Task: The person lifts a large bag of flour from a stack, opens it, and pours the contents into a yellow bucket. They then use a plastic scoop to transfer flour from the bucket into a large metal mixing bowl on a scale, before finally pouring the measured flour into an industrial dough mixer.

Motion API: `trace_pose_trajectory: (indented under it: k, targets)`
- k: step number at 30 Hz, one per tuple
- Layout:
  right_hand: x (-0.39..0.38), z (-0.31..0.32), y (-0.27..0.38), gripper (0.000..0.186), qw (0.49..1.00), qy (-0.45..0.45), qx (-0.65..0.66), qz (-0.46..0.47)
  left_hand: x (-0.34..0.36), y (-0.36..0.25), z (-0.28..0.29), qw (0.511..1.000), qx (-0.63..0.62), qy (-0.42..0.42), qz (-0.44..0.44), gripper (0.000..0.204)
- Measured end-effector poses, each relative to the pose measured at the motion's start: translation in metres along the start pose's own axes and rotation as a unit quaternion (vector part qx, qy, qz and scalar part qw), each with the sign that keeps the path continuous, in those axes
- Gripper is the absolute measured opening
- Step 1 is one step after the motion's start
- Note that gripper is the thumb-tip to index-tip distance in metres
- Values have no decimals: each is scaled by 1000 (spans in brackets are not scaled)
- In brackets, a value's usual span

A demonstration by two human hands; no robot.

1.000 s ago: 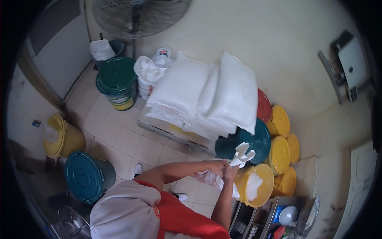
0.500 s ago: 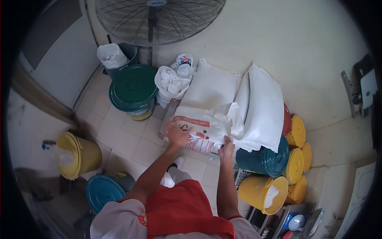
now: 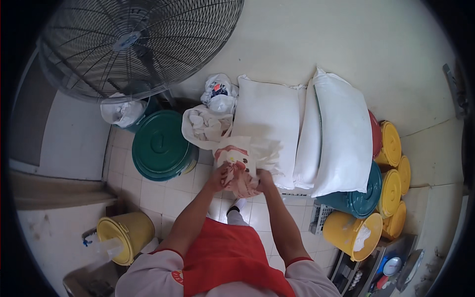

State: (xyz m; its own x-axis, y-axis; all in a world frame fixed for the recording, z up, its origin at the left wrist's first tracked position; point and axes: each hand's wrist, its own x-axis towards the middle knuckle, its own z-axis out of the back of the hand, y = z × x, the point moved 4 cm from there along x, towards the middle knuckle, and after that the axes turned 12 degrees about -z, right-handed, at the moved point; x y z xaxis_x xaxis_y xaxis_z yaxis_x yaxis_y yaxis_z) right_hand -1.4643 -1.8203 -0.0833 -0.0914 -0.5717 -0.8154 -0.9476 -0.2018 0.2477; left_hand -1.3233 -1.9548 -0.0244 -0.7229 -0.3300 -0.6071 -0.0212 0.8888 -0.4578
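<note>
Head view: reference item, a white sack stack (image 3: 304, 143). Left of the stack: green-lidded bucket (image 3: 163, 141). Before the stack's near left corner: crumpled printed bag (image 3: 240, 179), left hand (image 3: 218, 179) and right hand (image 3: 265, 179) grasping opposite sides.

The bag (image 3: 231, 148) hides some fingers of your left hand (image 3: 217, 179) and right hand (image 3: 265, 179). The top edge cuts off the fan (image 3: 126, 41), and a sack (image 3: 342, 141) covers much of the red tub (image 3: 375, 133).

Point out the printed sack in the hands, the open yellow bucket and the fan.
Printed sack (image 3: 242, 172), head view: printed side.
Open yellow bucket (image 3: 339, 233), head view: outer wall.
Fan (image 3: 127, 41), head view: central hub.
</note>
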Motion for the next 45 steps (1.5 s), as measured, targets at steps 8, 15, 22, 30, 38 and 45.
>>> trace_pose_trajectory:
  k: [8, 15, 22, 30, 38, 45]
  targets:
    - [33, -91, 11, 41, 995, 58, 53, 68, 120, -43, 16, 957, 255, 130, -48, 23]
    - [136, -169, 17, 19, 966, -112, 119, 199, 152, -162, 64, 719, 575, 389, 43, 37]
    - [220, -150, 8, 26, 954, 110, 201, 194, 253, -324, 85, 352, 839, 87, -405, 34]
    - [312, -151, -39, 43, 942, -64, -98, 314, 349, -345, 184, 838, 524, -47, -148, 21]
    - [330, -166, 17, 60, 801, -365, -434, 190, 312, -327, 162, 670, 728, 27, -140, 25]
    - [273, -248, 45, 61, 845, -269, -309, 343, 307, -310, 210, 573, 698, 190, -384, 30]
